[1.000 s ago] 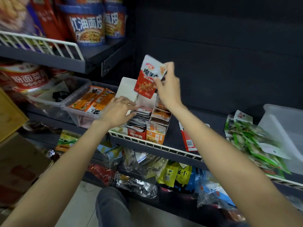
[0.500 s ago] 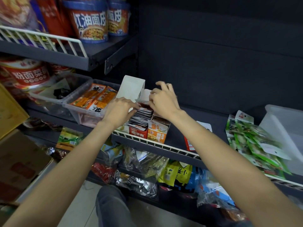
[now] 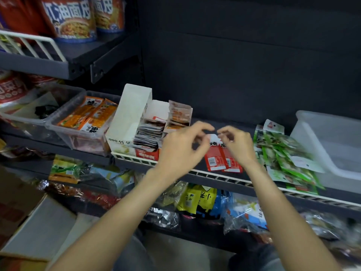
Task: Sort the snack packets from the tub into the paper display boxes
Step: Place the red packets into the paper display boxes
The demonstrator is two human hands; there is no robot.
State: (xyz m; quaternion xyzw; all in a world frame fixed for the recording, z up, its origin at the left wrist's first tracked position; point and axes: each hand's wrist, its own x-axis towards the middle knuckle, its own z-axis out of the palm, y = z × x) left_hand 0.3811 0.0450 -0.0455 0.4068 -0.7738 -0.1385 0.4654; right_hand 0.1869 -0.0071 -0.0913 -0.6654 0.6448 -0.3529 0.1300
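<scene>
Two red snack packets [image 3: 216, 162] lie flat on the dark shelf near its white wire rail. My right hand [image 3: 237, 146] hovers over them, its curled fingertips at the white top edge of one packet; blur hides whether they pinch it. My left hand [image 3: 180, 153] is just left of the packets, fingers loosely curled, holding nothing. Behind it stand the paper display boxes: a tall white one [image 3: 128, 118], a red-fronted one [image 3: 146, 154] stacked with packets, and one holding orange packets [image 3: 178, 114]. A pale plastic tub [image 3: 332, 145] sits at the right.
A heap of green packets [image 3: 283, 153] lies between the red packets and the tub. Clear tubs [image 3: 64, 126] with orange packets stand at the left. Noodle cups [image 3: 70, 18] fill the shelf above; bagged snacks [image 3: 197, 200] crowd the shelf below. A cardboard carton [image 3: 17, 208] sits low left.
My right hand put a red-and-white packet into a display box, then both hands left the boxes and moved right and down to the red packets on the shelf.
</scene>
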